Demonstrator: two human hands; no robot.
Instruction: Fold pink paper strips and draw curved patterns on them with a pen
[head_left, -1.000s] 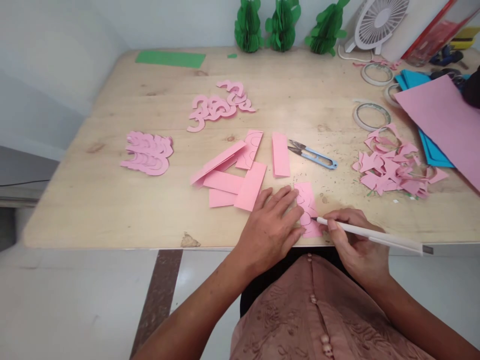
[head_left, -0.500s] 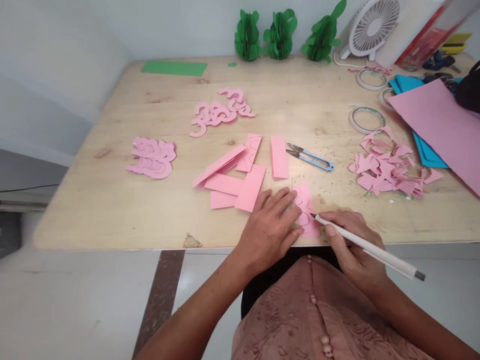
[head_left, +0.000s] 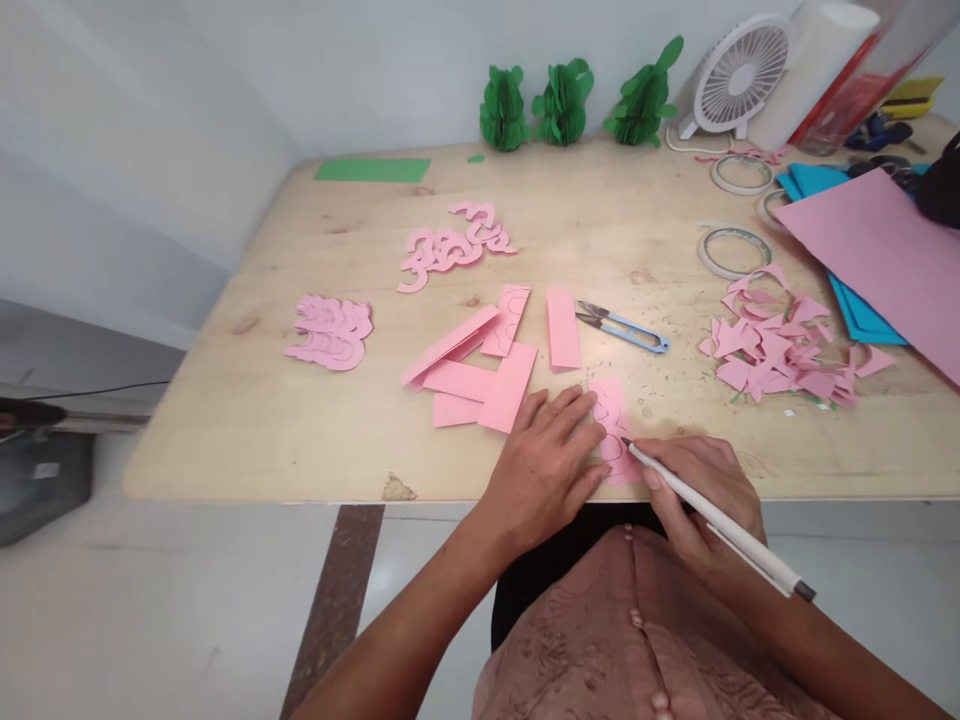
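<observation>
My left hand point(head_left: 546, 462) lies flat, fingers spread, pressing a small pink paper strip point(head_left: 613, 408) at the near edge of the wooden table point(head_left: 300, 420). My right hand point(head_left: 701, 500) grips a white pen point(head_left: 720, 523), its tip touching the strip where curved lines are drawn. A loose pile of folded pink strips point(head_left: 480, 365) lies just left of my left hand, and one single pink strip point(head_left: 563, 328) lies behind it. Small blue-handled snips point(head_left: 622, 327) rest beyond the strip.
Two heaps of cut pink curved shapes point(head_left: 331, 331) point(head_left: 452, 245) lie left and centre. Pink scraps point(head_left: 784, 348) sit right, with tape rolls point(head_left: 733, 250), pink and blue sheets point(head_left: 889, 250), a white fan point(head_left: 739, 72), green paper trees point(head_left: 562, 100) and a green sheet point(head_left: 373, 169) at the back.
The pen has tilted, its rear end swinging down toward my body while the tip stays on the strip. The view has shifted left and slightly down; my left hand stays put.
</observation>
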